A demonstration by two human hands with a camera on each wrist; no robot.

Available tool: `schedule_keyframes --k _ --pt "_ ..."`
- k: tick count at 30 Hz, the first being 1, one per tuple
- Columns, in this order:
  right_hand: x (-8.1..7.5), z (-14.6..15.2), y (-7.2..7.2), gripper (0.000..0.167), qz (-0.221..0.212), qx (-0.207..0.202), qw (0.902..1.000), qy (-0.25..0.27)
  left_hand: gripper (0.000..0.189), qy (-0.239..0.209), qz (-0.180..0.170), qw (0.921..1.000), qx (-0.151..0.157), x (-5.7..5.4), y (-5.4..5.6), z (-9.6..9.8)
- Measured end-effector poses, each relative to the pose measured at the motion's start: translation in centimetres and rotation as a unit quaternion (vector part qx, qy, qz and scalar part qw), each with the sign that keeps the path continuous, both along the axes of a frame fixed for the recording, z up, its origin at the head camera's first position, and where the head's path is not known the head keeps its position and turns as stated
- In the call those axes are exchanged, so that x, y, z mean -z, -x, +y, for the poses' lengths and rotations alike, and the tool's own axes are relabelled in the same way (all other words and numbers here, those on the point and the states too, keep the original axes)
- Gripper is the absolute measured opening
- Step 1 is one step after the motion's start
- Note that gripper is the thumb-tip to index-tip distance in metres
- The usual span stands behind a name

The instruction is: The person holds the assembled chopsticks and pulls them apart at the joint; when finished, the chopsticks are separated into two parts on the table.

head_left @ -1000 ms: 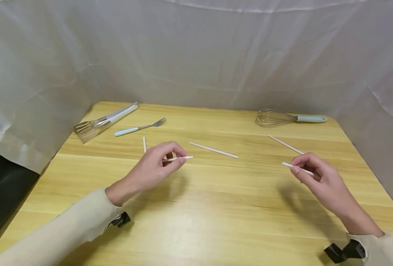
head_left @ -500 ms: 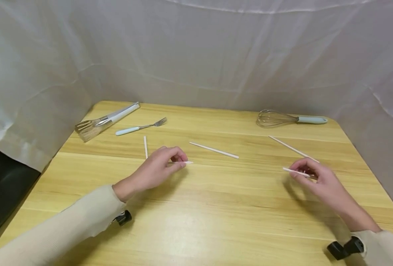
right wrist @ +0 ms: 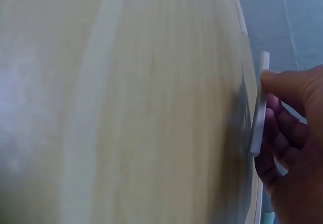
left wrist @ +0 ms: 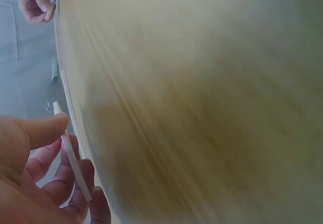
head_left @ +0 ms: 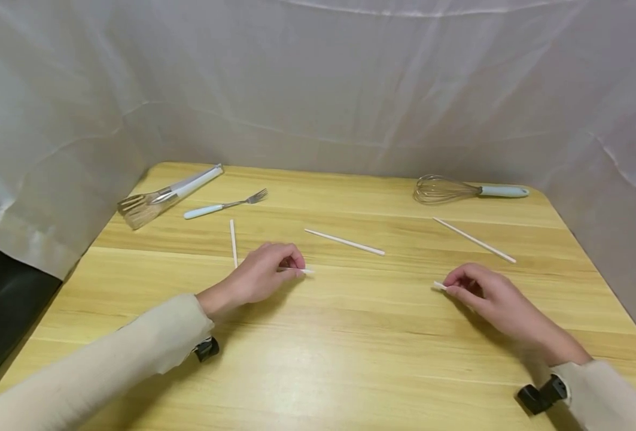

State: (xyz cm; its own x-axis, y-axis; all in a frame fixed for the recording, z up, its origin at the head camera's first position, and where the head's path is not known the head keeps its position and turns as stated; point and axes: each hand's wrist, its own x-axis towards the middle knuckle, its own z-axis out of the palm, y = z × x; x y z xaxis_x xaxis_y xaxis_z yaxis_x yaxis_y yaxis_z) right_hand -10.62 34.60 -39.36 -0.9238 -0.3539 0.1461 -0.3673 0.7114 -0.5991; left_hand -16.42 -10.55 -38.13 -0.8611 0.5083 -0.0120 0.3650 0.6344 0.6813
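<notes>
My left hand [head_left: 264, 272] pinches a short white stick [left wrist: 75, 163] between thumb and curled fingers, low over the table; in the head view little more than its tip shows. To the right, my right hand [head_left: 490, 299] pinches a second short white stick [right wrist: 259, 113], its end poking out past the thumb. Three more thin white sticks lie on the wood: one upright in view beside the left hand [head_left: 234, 242], a slanted stick [head_left: 344, 242] in the middle, and another slanted stick [head_left: 474, 239] behind the right hand.
Metal tongs [head_left: 194, 182] with a white handle lie at the back left. In front of them is a fork [head_left: 204, 211] with a light-blue handle. A whisk [head_left: 503, 191] lies at the back right. Grey cloth [head_left: 318, 90] hangs around the table's [head_left: 339, 359] far and side edges.
Both hands have lowered towards me with their sticks. The right hand has also moved left, uncovering the whole slanted stick behind it. The lying sticks and utensils have stayed in place.
</notes>
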Motion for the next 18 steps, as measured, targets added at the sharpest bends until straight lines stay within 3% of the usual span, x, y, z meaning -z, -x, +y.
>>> schedule_keyframes --k 9,18 --pt "0.28 -0.07 0.44 0.022 0.014 -0.029 0.9989 -0.035 0.005 0.028 -0.009 0.9994 -0.02 0.51 0.27 -0.14" --pt "0.39 -0.05 0.55 0.026 0.012 -0.036 0.9988 -0.031 0.005 0.042 -0.005 0.9989 -0.022 0.53 0.58 -0.2"
